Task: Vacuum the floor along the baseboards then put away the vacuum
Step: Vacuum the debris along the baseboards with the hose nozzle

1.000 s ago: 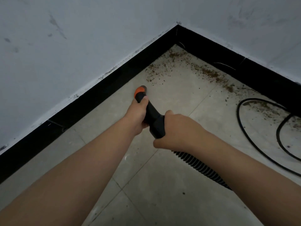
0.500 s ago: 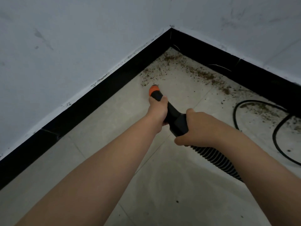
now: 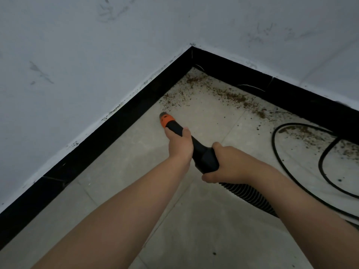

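Observation:
A black vacuum nozzle [image 3: 202, 154] with an orange tip [image 3: 165, 119] points at the tiled floor close to the left black baseboard [image 3: 108, 131]. My left hand [image 3: 179, 145] grips the nozzle just behind the orange tip. My right hand [image 3: 227, 164] grips its wider rear end, where the ribbed black hose [image 3: 250, 197] runs back under my right forearm. Brown crumbs [image 3: 194, 80] lie in the corner and along the right baseboard [image 3: 291, 94], just beyond the tip.
A black power cord [image 3: 281, 167] loops over the floor at the right, among more crumbs. Two scuffed white walls meet in the corner [image 3: 191, 45]. Pale floor tiles [image 3: 136, 171] lie between me and the left baseboard.
The nozzle and both hands have moved forward towards the corner, and the orange tip now sits at the near edge of the crumbs. My view has shifted closer to the corner.

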Tool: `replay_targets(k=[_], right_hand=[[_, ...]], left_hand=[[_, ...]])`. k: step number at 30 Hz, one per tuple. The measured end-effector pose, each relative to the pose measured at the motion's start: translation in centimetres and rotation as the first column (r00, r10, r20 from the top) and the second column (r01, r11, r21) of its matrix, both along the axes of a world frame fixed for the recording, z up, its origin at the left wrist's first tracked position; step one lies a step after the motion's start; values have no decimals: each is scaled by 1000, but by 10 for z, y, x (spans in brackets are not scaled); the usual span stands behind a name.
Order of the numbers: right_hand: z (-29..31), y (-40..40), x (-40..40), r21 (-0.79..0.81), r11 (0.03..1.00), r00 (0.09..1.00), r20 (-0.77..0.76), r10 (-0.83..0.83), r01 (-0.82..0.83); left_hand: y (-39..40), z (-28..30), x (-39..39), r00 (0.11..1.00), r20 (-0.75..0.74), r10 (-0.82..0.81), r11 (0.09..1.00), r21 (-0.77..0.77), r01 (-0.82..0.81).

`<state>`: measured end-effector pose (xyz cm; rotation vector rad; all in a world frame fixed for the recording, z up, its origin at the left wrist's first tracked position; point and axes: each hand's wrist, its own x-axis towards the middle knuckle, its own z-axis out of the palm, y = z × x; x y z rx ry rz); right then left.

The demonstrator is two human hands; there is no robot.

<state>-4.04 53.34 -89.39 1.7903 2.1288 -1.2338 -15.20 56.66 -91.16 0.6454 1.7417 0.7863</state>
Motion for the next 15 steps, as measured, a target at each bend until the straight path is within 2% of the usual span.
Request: replay_targets(k=[4,10,15], right_hand=[[-9,-3,-25,83,994,997,-15,-71,72],[-16,-2,-42,63,989,991,-27,-133,135],[3,3,-21,57,990,989,56,-136,132]], left_hand=[[7,1,-19,999,-3,-47,999,5,47],[15,-3,-32,995,-30,-94,995,11,94],[18,0,-17,991,57,-119,993,14,118]])
